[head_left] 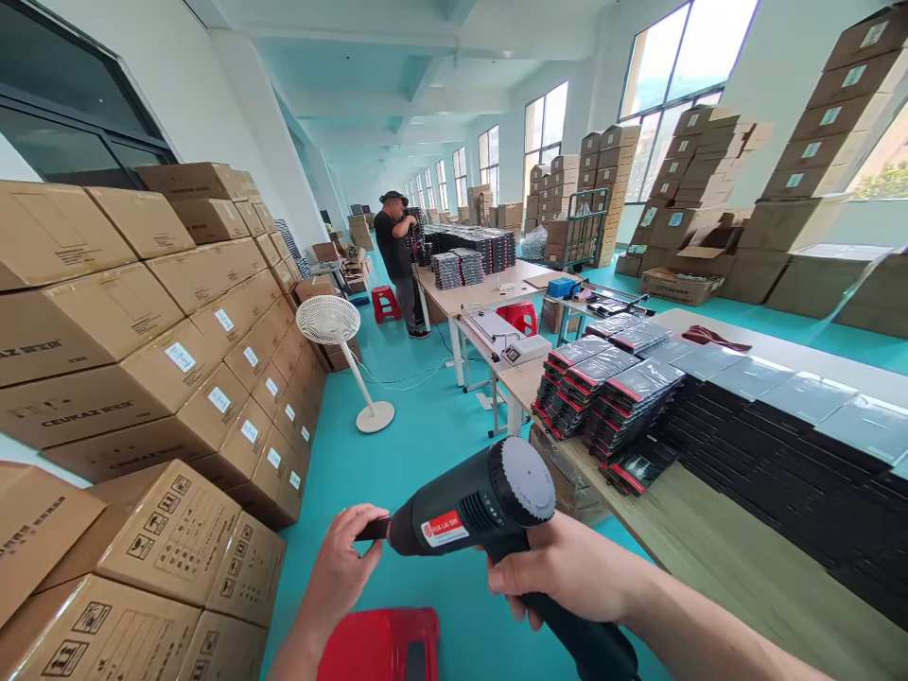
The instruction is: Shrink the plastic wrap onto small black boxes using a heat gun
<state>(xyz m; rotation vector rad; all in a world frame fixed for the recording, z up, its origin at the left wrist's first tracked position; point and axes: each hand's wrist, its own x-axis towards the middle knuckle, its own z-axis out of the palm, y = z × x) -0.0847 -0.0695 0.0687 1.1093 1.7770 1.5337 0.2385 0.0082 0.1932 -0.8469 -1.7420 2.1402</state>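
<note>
The black, pistol-shaped plastic heat gun (454, 497) points left, long axis crosswise before you; your right hand (546, 567) wraps its handle (571, 629); your left hand (341, 556), nearer the tip, pinches the short dark nozzle (373, 530) between narrowed fingers.

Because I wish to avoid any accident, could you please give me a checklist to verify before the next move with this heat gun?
1. Right hand around the handle of the heat gun: ok.
2. Left hand away from the dark front tip: not ok, it pinches the tip.
3. Heat gun switched off and cool: cannot tell.
4. Heat gun apart from the wrapped packs: ok.
5. White fan upright on the floor: ok.
</note>
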